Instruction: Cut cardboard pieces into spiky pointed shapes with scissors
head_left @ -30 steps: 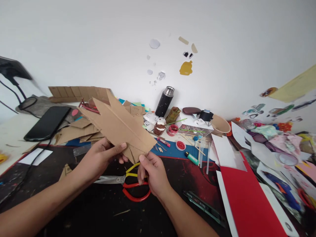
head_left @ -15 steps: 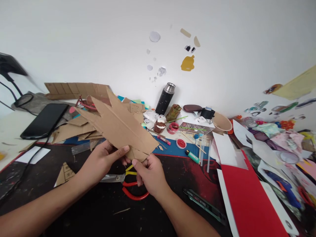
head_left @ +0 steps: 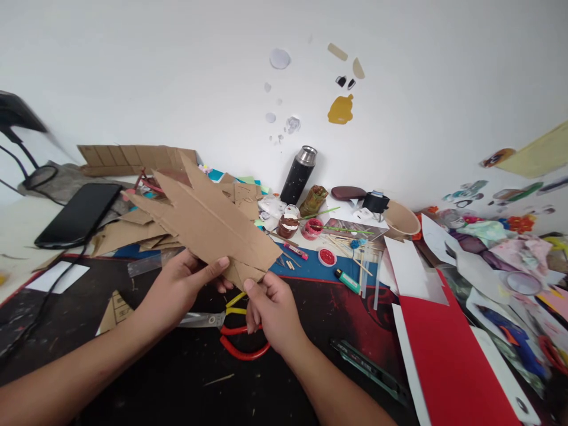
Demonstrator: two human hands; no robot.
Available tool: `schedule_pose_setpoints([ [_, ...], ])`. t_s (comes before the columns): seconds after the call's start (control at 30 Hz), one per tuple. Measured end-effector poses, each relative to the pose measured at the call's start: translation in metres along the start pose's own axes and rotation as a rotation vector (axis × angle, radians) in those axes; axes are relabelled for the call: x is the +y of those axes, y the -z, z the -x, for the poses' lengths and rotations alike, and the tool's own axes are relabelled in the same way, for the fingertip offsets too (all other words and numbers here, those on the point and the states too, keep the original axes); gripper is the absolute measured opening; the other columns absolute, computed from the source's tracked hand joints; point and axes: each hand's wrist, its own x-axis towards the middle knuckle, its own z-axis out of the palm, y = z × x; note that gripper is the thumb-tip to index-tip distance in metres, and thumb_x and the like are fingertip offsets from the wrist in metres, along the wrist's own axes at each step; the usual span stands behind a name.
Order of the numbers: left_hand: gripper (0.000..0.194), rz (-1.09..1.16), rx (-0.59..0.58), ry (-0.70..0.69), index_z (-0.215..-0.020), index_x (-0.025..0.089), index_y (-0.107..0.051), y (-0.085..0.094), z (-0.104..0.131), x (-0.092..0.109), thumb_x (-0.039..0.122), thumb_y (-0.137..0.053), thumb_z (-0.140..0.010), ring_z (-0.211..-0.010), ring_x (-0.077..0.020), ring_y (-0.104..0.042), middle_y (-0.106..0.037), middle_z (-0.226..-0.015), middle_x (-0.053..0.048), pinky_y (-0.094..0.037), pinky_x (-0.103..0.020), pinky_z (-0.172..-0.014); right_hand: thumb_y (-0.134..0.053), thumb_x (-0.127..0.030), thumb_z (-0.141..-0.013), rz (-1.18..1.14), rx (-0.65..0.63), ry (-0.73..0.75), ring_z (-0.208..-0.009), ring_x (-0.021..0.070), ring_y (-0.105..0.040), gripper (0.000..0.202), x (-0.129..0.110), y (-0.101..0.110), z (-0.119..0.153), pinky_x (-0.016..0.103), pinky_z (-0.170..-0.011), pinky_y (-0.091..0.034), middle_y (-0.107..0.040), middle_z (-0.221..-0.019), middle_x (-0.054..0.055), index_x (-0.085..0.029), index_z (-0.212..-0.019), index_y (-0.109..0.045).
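Observation:
A brown cardboard piece (head_left: 213, 219) with pointed spikes at its upper left is held up over the dark mat. My left hand (head_left: 190, 281) grips its lower edge, thumb on the front face and fingers behind. At the lower right corner, my right hand (head_left: 270, 305) pinches the cardboard beside a slit or crease near that edge. Scissors (head_left: 213, 320) with red and yellow handles lie on the mat beneath, partly behind my right hand. A small cardboard triangle (head_left: 116, 312) rests left of them.
A utility knife (head_left: 368, 367) lies right of my right arm, near red paper (head_left: 448, 361). Behind are a black flask (head_left: 299, 177), paint jars (head_left: 312, 229) and a green glue stick (head_left: 347, 280). A phone (head_left: 78, 216) and cardboard scraps (head_left: 128, 235) are at left.
The cardboard piece has shifted slightly left and tilted a little, with my left hand moving along with it. My right hand still pinches its lower corner.

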Motion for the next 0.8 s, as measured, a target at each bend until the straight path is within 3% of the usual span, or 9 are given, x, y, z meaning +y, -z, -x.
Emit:
schedule_pose_setpoints([
  [0.13,0.036,-0.014,-0.009,-0.007,-0.076,0.021,-0.081,0.002,-0.002,-0.001,0.051,-0.100,-0.075,-0.056,-0.0213,-0.071,-0.078,-0.065,-0.007,-0.061,-0.030,-0.055,-0.075,-0.071,-0.095,0.063,0.006,-0.009,-0.033,0.0109,-0.044,0.052,0.002,0.001,-0.001,0.020,-0.037,-0.033,-0.046,-0.044,-0.015,-0.020,-0.103,-0.065],
  [0.27,0.036,0.069,0.024,-0.005,-0.078,0.019,-0.083,0.006,-0.007,0.007,0.048,-0.103,-0.071,-0.055,-0.0195,-0.070,-0.079,-0.068,-0.007,-0.060,-0.028,-0.053,-0.069,-0.059,-0.102,0.154,-0.035,0.028,-0.040,0.0120,-0.051,0.040,-0.002,0.003,0.003,0.022,-0.046,-0.041,-0.054,-0.051,-0.011,-0.020,-0.106,-0.068],
  [0.43,0.036,0.208,0.151,-0.067,-0.086,0.014,-0.085,0.013,-0.016,0.025,0.037,-0.106,-0.067,-0.058,-0.0169,-0.070,-0.082,-0.077,-0.008,-0.063,-0.027,-0.054,-0.073,-0.039,-0.104,0.569,-0.065,0.259,-0.071,0.0162,-0.072,0.021,-0.019,0.011,0.012,0.026,-0.067,-0.051,-0.077,-0.082,0.001,-0.021,-0.111,-0.082],
  [0.5,0.032,0.258,0.181,-0.093,-0.090,0.014,-0.084,0.015,-0.019,0.030,0.029,-0.104,-0.069,-0.062,-0.0155,-0.070,-0.083,-0.085,-0.007,-0.063,-0.025,-0.056,-0.075,-0.036,-0.106,0.724,-0.135,0.282,-0.081,0.0181,-0.075,0.018,-0.026,0.013,0.014,0.028,-0.076,-0.054,-0.082,-0.095,0.003,-0.022,-0.114,-0.083],
  [0.7,0.029,0.303,0.217,-0.102,-0.082,0.013,-0.080,0.020,-0.023,0.040,0.024,-0.103,-0.068,-0.062,-0.0146,-0.069,-0.080,-0.080,-0.004,-0.063,-0.025,-0.056,-0.082,-0.032,-0.106,1.175,-0.354,0.302,-0.119,0.0286,-0.074,0.032,-0.036,0.011,0.017,0.042,-0.106,-0.056,-0.082,-0.126,0.012,-0.019,-0.135,-0.078],
  [0.8,0.032,0.313,0.205,-0.097,-0.087,0.012,-0.081,0.022,-0.023,0.042,0.025,-0.104,-0.068,-0.060,-0.0152,-0.069,-0.079,-0.078,-0.004,-0.063,-0.026,-0.056,-0.081,-0.032,-0.107,1.287,-0.384,0.286,-0.123,0.0300,-0.071,0.038,-0.036,0.008,0.019,0.044,-0.113,-0.053,-0.079,-0.131,0.013,-0.017,-0.140,-0.075],
])
